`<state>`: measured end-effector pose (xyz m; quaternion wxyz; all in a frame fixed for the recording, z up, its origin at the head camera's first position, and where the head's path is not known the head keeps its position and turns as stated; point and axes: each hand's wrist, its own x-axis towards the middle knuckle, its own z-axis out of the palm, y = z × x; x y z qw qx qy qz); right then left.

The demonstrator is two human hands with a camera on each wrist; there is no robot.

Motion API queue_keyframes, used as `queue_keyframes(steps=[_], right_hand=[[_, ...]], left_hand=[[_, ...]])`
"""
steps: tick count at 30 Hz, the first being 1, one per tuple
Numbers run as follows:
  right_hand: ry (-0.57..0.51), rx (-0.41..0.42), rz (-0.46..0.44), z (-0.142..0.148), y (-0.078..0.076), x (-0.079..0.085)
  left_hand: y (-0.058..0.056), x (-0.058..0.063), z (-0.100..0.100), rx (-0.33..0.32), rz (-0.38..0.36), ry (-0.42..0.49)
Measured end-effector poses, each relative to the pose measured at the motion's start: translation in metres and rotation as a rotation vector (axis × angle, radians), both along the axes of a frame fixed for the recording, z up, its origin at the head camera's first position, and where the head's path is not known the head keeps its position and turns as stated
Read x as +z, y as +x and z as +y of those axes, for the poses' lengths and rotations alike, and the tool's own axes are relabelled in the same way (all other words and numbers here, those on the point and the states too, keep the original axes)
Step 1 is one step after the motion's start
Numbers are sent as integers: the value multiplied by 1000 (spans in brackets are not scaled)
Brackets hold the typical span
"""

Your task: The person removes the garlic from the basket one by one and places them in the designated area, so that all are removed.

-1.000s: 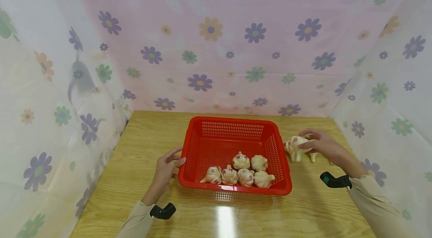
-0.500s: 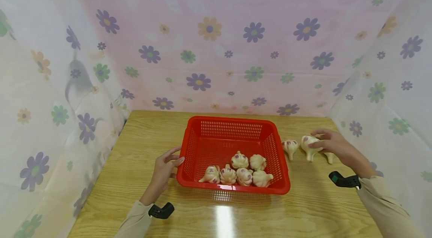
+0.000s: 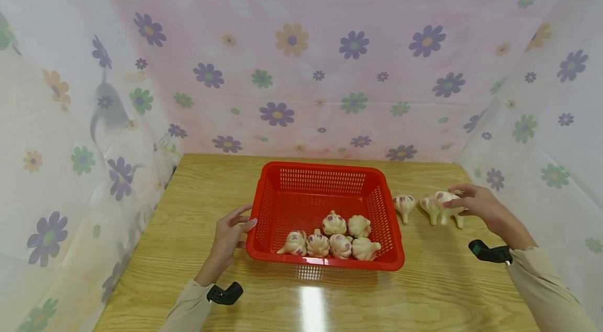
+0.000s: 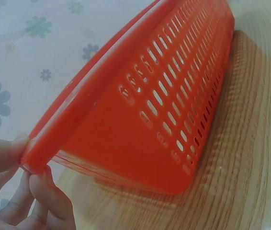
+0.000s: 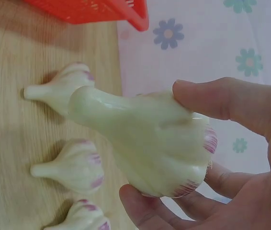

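In the head view a red plastic basket (image 3: pixel 325 264) stands on the table with several garlic bulbs (image 3: pixel 341 246) gathered along its near side. At its left edge, my left hand (image 3: pixel 226 235) pinches the rim. The left wrist view shows the thumb (image 4: pixel 4 153) on one side of that rim and curled fingers on the other. To the right of the basket, my right hand (image 3: pixel 480 209) grips a garlic bulb (image 5: pixel 154 139) between thumb and fingers, its stem pointing away from the palm. The held bulb is close over other garlic bulbs (image 5: pixel 73 167) lying on the table.
Right of the basket one garlic bulb (image 3: pixel 404 206) lies close to its wall, with two more under and beside the held one. Flower-printed cloth (image 3: pixel 315 86) encloses the wooden table (image 3: pixel 212 180) at the back and both sides.
My right hand has moved right, away from the basket, carrying the garlic bulb over the ones on the table. My left hand has stayed on the rim.
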<state>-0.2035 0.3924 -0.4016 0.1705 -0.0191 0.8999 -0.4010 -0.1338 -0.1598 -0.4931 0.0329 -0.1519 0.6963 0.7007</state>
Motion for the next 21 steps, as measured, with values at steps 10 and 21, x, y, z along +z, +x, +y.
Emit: queue_keyframes(steps=[10, 21], right_hand=[[10, -19, 8, 30, 1, -8], [11, -68, 10, 64, -5, -25]], left_hand=[[1, 1, -1, -1, -11, 15], [0, 0, -1, -12, -17, 44]])
